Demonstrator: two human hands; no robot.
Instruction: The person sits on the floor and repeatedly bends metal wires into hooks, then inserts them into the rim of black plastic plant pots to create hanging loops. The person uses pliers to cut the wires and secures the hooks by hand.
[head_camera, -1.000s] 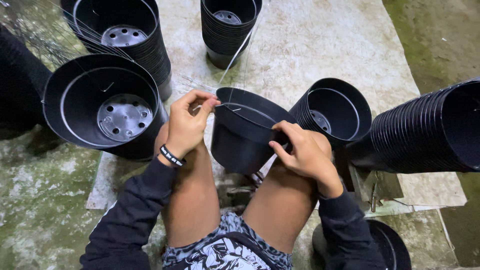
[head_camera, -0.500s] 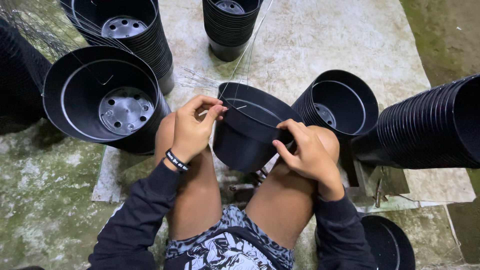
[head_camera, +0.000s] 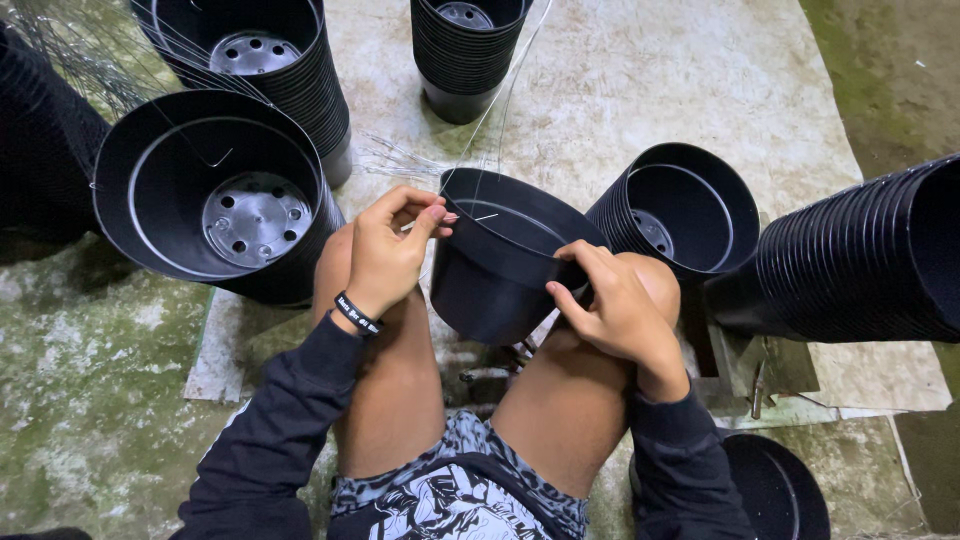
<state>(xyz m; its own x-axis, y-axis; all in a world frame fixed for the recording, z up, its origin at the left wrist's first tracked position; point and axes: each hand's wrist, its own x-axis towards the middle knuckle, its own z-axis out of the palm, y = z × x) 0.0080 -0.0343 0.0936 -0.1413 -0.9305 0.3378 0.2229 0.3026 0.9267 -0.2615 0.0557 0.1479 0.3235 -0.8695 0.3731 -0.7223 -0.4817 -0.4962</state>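
A single black plastic pot (head_camera: 500, 270) sits tilted between my knees, its mouth turned up and away. My right hand (head_camera: 610, 310) grips its rim on the right side. At the left side of the rim my left hand (head_camera: 385, 250) pinches the end of a thin metal wire (head_camera: 490, 120). That wire runs up and away over the pot's mouth. A black band circles my left wrist.
Stacks of black pots surround me: one lying open at the left (head_camera: 215, 195), one behind it (head_camera: 265, 60), one upright at the top (head_camera: 465, 50), one at the right (head_camera: 680, 215), and a long sideways stack (head_camera: 860, 260). Loose wires (head_camera: 80, 50) lie top left on the concrete slab (head_camera: 650, 70).
My view has shifted down and nearer, so pot and hands sit lower in the frame. My left hand's fingers have closed on the wire end at the rim; my right hand keeps its grip.
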